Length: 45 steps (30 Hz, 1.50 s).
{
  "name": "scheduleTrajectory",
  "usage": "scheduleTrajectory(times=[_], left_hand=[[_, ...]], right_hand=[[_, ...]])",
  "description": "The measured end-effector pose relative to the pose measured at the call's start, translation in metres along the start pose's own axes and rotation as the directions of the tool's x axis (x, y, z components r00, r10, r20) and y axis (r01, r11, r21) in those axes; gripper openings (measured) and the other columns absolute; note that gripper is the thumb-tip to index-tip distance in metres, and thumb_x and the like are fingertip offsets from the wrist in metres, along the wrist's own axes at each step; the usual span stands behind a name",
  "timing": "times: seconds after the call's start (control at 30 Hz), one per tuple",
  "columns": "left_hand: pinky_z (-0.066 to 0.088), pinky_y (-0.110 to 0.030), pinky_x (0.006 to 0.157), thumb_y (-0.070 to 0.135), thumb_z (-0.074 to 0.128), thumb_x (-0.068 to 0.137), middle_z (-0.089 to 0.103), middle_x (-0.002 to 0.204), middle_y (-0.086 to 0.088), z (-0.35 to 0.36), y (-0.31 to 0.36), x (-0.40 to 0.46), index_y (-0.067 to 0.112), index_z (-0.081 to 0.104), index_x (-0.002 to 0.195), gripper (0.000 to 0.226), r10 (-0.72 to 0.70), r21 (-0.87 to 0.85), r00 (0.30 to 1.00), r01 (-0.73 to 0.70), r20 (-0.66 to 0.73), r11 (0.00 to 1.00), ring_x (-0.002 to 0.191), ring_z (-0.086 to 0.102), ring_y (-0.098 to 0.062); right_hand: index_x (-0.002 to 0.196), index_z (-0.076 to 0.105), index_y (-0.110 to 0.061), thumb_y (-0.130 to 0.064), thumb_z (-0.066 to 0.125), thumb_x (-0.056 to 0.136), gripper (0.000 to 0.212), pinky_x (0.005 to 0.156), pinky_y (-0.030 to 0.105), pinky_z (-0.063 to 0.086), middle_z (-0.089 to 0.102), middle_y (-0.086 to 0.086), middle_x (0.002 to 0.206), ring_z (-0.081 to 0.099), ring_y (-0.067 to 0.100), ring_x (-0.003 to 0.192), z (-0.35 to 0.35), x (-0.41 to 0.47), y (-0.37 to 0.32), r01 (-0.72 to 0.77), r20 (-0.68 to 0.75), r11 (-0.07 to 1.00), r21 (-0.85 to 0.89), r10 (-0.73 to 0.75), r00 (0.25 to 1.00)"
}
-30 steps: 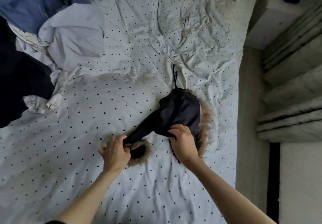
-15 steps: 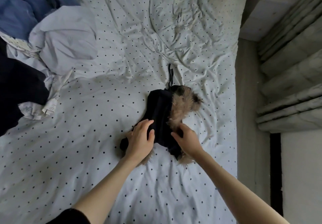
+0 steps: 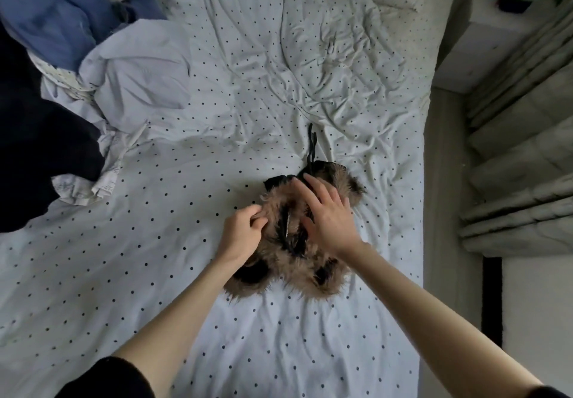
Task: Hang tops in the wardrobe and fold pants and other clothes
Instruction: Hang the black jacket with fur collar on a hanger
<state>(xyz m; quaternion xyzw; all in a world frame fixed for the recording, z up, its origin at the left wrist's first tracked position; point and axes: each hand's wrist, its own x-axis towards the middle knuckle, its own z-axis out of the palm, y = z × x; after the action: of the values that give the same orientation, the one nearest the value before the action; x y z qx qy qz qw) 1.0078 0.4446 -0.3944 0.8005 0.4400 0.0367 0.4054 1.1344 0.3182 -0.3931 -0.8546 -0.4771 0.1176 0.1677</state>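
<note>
Left hand [image 3: 240, 232] pinches fur-trimmed garment [image 3: 297, 252]; right hand [image 3: 330, 216] flat on it; dotted bedsheet [image 3: 186, 273], clothes pile [image 3: 62, 72].

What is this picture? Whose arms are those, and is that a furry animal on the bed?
No animal! A person wears a camera on their head, so you see their own arms from above. The furry garment is clothing: black cloth with brown fluffy trim, lying on a dotted bedsheet. The left hand pinches the fur at its edge. The right hand rests flat on top with spread fingers. A pile of clothes waits at the far left of the bed.
</note>
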Motion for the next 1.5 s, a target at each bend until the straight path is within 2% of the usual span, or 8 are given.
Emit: scheduleTrajectory(times=[0.07, 0.17, 0.4, 0.63, 0.83, 1.03, 1.33, 1.5], left_hand=[[0.028, -0.004, 0.069, 0.004, 0.059, 0.090, 0.068, 0.108, -0.013, -0.013, 0.006, -0.001, -0.002, 0.065, 0.112, 0.024, 0.076, -0.011, 0.997, -0.076, -0.005, 0.997, 0.090, 0.052, -0.011], [0.031, -0.007, 0.062, 0.002, 0.059, 0.089, 0.069, 0.093, -0.009, -0.044, 0.013, -0.004, -0.002, 0.068, 0.104, 0.018, 0.133, -0.013, 0.990, -0.134, -0.056, 0.991, 0.083, 0.056, -0.014], [0.038, -0.018, 0.063, 0.003, 0.066, 0.083, 0.070, 0.083, -0.010, -0.167, 0.022, -0.024, -0.002, 0.073, 0.089, 0.010, 0.154, -0.076, 0.913, -0.196, -0.378, 0.978, 0.075, 0.058, -0.016], [0.037, 0.003, 0.066, 0.005, 0.068, 0.081, 0.064, 0.079, 0.013, -0.322, -0.006, -0.127, 0.004, 0.074, 0.093, 0.013, 0.077, -0.094, 0.659, -0.221, -0.748, 0.971, 0.070, 0.056, 0.009], [0.041, 0.000, 0.070, -0.001, 0.068, 0.080, 0.063, 0.070, 0.029, -0.406, -0.054, -0.241, 0.027, 0.069, 0.081, 0.028, -0.017, -0.198, 0.521, -0.296, -0.854, 0.935, 0.066, 0.058, 0.017], [0.039, 0.002, 0.071, 0.006, 0.070, 0.080, 0.064, 0.077, 0.023, -0.476, -0.135, -0.402, 0.023, 0.070, 0.089, 0.019, -0.033, -0.070, 0.241, -0.148, -0.970, 0.986, 0.068, 0.057, 0.020], [0.047, -0.022, 0.073, 0.012, 0.067, 0.085, 0.068, 0.080, 0.004, -0.438, -0.269, -0.610, 0.009, 0.071, 0.084, 0.005, -0.320, -0.327, -0.079, 0.107, -0.944, 0.939, 0.071, 0.060, -0.009], [0.037, -0.007, 0.063, 0.022, 0.070, 0.083, 0.059, 0.075, 0.011, -0.403, -0.313, -0.709, 0.016, 0.062, 0.087, 0.010, -0.411, -0.439, -0.155, 0.262, -0.898, 0.860, 0.064, 0.051, 0.004]], right_hand=[[0.146, 0.031, -0.030, -0.017, 0.048, 0.092, 0.058, 0.109, 0.048, 0.018, 0.028, -0.002, 0.152, 0.020, 0.021, 0.141, -0.012, 0.032, -0.012, 0.138, 0.105, 0.987, -0.088, -0.128, 0.986], [0.122, 0.059, -0.023, -0.013, 0.047, 0.086, 0.039, 0.108, 0.041, 0.015, 0.062, -0.002, 0.121, 0.049, 0.020, 0.120, -0.029, 0.064, -0.040, 0.293, 0.214, 0.939, -0.183, -0.253, 0.944], [0.110, 0.070, -0.026, -0.019, 0.054, 0.088, 0.027, 0.092, 0.028, 0.019, 0.067, -0.005, 0.112, 0.062, 0.023, 0.097, -0.107, 0.104, -0.154, 0.465, -0.103, 0.885, -0.028, -0.465, 0.879], [0.104, 0.072, -0.013, -0.009, 0.060, 0.084, 0.025, 0.087, 0.041, 0.032, 0.068, 0.005, 0.102, 0.062, 0.029, 0.092, -0.163, 0.076, -0.339, 0.774, -0.214, 0.617, -0.140, -0.782, 0.585], [0.099, 0.072, -0.009, -0.008, 0.059, 0.084, 0.020, 0.078, 0.034, 0.028, 0.068, 0.006, 0.094, 0.061, 0.031, 0.078, -0.164, 0.018, -0.477, 0.893, -0.286, 0.425, -0.150, -0.883, 0.372], [0.104, 0.068, -0.011, -0.007, 0.056, 0.085, 0.023, 0.084, 0.034, 0.029, 0.066, 0.005, 0.099, 0.062, 0.029, 0.086, -0.133, -0.089, -0.636, 0.980, -0.314, 0.199, -0.007, -0.931, 0.187], [0.098, 0.066, -0.018, -0.013, 0.049, 0.085, 0.022, 0.088, 0.035, 0.028, 0.063, -0.002, 0.100, 0.058, 0.024, 0.079, -0.023, -0.296, -0.787, 0.979, -0.256, -0.181, 0.091, -0.955, -0.152], [0.097, 0.065, -0.010, -0.010, 0.052, 0.082, 0.020, 0.088, 0.033, 0.028, 0.064, 0.003, 0.098, 0.058, 0.026, 0.083, 0.026, -0.394, -0.836, 0.902, -0.235, -0.328, 0.280, -0.935, -0.267]])
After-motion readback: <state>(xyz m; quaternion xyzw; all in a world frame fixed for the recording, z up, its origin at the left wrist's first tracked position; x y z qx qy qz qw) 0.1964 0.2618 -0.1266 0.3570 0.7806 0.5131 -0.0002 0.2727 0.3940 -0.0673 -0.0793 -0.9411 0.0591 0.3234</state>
